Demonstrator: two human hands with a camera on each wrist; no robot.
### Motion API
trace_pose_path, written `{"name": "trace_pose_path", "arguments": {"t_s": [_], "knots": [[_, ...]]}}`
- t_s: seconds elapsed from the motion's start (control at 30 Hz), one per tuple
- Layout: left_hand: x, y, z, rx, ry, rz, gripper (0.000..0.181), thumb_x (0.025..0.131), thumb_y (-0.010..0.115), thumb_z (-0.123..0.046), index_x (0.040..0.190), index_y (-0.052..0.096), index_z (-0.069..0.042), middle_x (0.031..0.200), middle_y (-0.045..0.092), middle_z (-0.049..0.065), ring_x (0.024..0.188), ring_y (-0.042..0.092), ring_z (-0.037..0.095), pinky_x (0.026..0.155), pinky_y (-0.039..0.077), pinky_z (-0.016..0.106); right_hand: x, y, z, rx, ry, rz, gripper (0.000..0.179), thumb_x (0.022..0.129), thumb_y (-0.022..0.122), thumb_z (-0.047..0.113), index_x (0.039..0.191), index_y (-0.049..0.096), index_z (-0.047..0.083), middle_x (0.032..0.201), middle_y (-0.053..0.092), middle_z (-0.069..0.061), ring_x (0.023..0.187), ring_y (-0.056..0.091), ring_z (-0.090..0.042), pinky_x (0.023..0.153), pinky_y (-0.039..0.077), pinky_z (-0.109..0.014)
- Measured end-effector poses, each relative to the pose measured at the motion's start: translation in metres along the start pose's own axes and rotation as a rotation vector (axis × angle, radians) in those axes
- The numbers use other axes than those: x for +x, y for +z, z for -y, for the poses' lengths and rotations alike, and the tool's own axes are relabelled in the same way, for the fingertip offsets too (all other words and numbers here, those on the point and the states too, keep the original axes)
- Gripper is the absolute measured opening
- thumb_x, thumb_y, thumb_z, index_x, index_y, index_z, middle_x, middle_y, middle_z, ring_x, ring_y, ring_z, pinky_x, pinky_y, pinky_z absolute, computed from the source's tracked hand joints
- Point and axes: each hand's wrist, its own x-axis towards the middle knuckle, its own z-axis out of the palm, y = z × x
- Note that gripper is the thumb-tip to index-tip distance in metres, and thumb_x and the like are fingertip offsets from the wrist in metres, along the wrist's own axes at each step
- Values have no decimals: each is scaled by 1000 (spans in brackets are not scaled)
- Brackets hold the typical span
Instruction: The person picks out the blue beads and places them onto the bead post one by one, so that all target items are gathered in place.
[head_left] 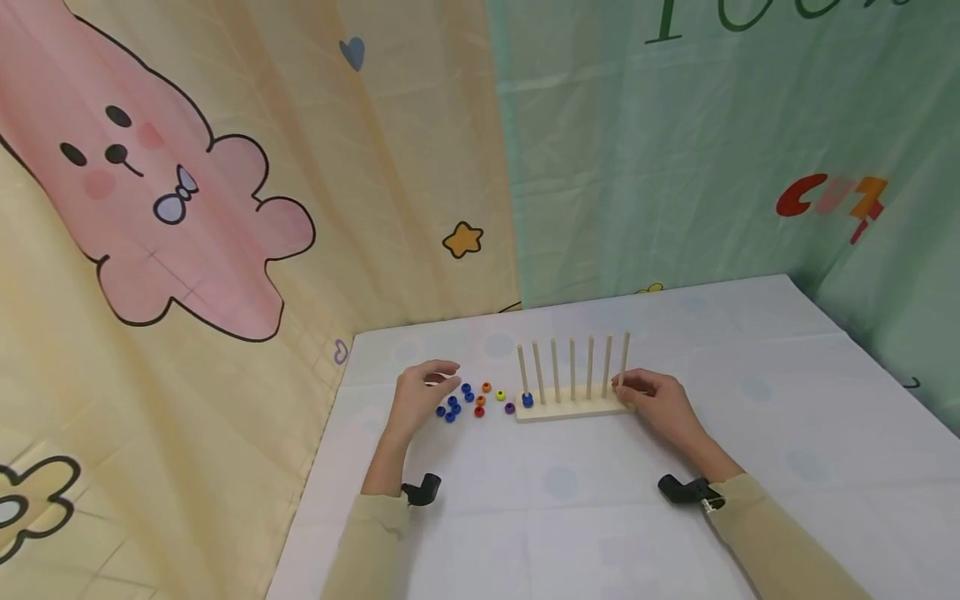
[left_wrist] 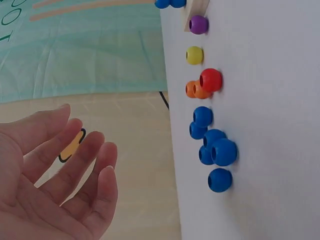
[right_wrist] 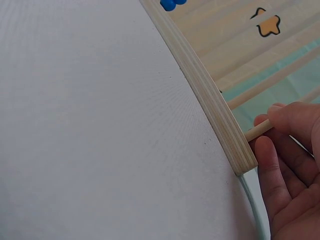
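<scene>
A wooden peg board [head_left: 573, 408] with a row of upright pegs stands on the table. Blue beads [head_left: 528, 401] sit on its leftmost peg. My right hand [head_left: 660, 404] is at the board's right end, where thumb and fingers pinch the rightmost peg [right_wrist: 259, 131] near its base. To the left of the board, my left hand [head_left: 420, 400] hovers with fingers loosely bent and nothing in them. Beside it lie several loose blue beads [left_wrist: 220, 180], a red bead [left_wrist: 211, 80], two orange beads [head_left: 486, 387], a yellow bead [left_wrist: 194, 55] and a purple bead [left_wrist: 198, 24].
A white cloth covers the table [head_left: 570, 517]. Behind it hang a yellow curtain [head_left: 405, 167] and a green curtain [head_left: 675, 167] with printed figures. Each wrist wears a black camera mount, such as the right one [head_left: 686, 492].
</scene>
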Motion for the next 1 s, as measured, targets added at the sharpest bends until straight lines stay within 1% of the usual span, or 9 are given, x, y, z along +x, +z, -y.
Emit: {"name": "trace_pose_path", "arguments": {"t_s": [0.13,0.33,0.43,0.57,0.73,0.87,1.0], "knots": [[0,-8,9,26,-11,3,19,93,74,-22,112,76,-19,108,70,0,100,63,20,85,55,38,-1,1,1,-1,12,1,22,96,71,30,110,74,13,111,73,-4,100,65,-21,76,51,-23],[1,-17,25,54,-55,20,23,93,73,-20,116,75,-14,111,70,1,103,62,22,87,54,39,-1,1,1,-5,18,-5,22,96,71,30,110,74,13,111,73,-5,100,65,-20,76,52,-21],[1,-20,33,69,-65,32,26,93,74,-19,118,74,-12,112,70,2,104,61,23,87,54,40,-1,1,1,-3,15,-6,22,96,71,29,110,74,13,111,73,-5,101,65,-20,76,52,-22],[2,-23,44,93,-77,41,27,92,75,-18,119,74,-12,112,70,2,104,61,23,86,54,39,0,1,0,-1,19,-2,22,95,72,31,110,74,14,111,73,-3,101,65,-19,76,52,-22],[4,-26,54,103,-86,45,25,90,77,-17,115,75,-12,110,71,3,100,62,23,83,53,38,0,1,-2,20,5,6,23,95,72,31,111,74,13,111,74,-4,101,66,-19,76,53,-22],[6,-27,60,116,-105,80,25,88,79,-16,113,76,-14,109,71,4,97,63,23,80,53,37,0,1,-3,20,-10,3,23,95,72,30,111,74,12,110,74,-6,100,66,-19,76,52,-21],[9,-26,69,135,-125,132,27,87,80,-14,113,76,-14,108,71,2,96,63,22,78,54,36,0,0,-4,6,-9,0,23,96,72,30,111,74,13,110,74,-5,100,66,-16,77,52,-21]]}}
